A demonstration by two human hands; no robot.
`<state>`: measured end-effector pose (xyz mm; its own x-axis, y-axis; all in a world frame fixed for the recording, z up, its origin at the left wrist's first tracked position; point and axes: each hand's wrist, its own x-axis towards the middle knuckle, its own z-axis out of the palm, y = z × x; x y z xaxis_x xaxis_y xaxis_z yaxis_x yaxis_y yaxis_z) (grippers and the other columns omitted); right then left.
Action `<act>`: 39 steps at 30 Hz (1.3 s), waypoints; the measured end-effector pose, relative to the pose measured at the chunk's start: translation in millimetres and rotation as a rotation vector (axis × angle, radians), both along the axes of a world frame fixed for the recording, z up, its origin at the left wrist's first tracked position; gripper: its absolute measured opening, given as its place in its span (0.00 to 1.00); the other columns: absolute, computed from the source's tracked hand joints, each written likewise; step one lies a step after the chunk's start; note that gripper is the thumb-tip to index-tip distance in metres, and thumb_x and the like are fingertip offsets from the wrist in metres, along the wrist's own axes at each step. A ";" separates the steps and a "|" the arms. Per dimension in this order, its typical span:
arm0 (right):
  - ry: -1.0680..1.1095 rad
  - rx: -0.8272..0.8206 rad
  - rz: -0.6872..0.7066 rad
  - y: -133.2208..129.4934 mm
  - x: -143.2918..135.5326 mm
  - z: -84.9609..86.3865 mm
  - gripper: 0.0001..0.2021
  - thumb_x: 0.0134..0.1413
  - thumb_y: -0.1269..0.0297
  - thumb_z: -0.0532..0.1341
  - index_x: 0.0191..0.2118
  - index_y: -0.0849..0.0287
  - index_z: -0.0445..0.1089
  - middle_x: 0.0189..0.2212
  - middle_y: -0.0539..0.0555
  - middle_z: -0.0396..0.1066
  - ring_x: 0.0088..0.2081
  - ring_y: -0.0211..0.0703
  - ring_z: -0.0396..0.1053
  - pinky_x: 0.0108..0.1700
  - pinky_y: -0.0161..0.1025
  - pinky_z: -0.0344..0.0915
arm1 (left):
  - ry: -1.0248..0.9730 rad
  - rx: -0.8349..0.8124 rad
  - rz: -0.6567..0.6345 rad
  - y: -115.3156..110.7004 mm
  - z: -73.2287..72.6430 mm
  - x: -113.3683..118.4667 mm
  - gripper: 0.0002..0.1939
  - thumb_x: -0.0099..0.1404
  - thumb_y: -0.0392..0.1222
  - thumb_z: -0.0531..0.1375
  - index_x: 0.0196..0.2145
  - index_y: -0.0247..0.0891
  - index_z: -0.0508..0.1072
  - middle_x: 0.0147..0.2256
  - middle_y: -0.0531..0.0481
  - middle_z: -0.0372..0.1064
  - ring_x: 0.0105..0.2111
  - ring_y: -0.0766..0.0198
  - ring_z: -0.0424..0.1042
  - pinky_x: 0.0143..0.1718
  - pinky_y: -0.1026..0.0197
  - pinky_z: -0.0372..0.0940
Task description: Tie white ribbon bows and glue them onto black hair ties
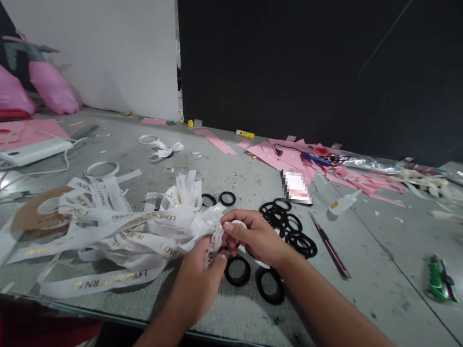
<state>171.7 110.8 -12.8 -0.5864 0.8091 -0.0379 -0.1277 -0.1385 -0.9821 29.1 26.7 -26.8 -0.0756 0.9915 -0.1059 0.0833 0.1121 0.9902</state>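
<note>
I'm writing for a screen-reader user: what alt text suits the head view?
A bare left hand and right hand hold gold-lettered white ribbon, heaped to their left on a grey worktable. Black rings lie near the right hand, with pink paper scraps farther back.

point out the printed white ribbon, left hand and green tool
Printed white ribbon point(145, 218), head view: lettered strip in the pile
Left hand point(199, 280), head view: middle of the hand
Green tool point(436, 278), head view: its green body

The hands point(200, 284) hide part of the white ribbon point(216, 238) between them.
</note>
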 end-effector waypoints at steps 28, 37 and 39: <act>-0.037 0.018 0.056 -12.2 -10.1 1.4 0.10 0.44 0.62 0.72 0.30 0.62 0.74 0.21 0.49 0.75 0.22 0.34 0.70 0.25 0.32 0.71 | -0.133 0.075 0.243 4.4 -4.2 -13.8 0.17 0.64 0.55 0.59 0.32 0.37 0.74 0.24 0.53 0.69 0.25 0.66 0.64 0.27 0.66 0.60; -0.014 0.048 0.082 -16.2 -10.9 -2.7 0.08 0.42 0.65 0.73 0.27 0.61 0.75 0.18 0.47 0.72 0.17 0.33 0.68 0.20 0.30 0.68 | -0.140 0.122 0.335 5.7 -9.4 -13.4 0.18 0.65 0.53 0.59 0.25 0.38 0.68 0.18 0.57 0.61 0.21 0.70 0.57 0.23 0.67 0.54; -0.013 0.046 0.088 -15.8 -10.7 -3.1 0.09 0.42 0.64 0.73 0.27 0.62 0.75 0.19 0.48 0.72 0.17 0.33 0.68 0.20 0.31 0.67 | -0.244 0.095 0.336 7.2 -4.9 -11.3 0.18 0.62 0.54 0.61 0.24 0.37 0.68 0.18 0.57 0.61 0.20 0.70 0.58 0.23 0.67 0.55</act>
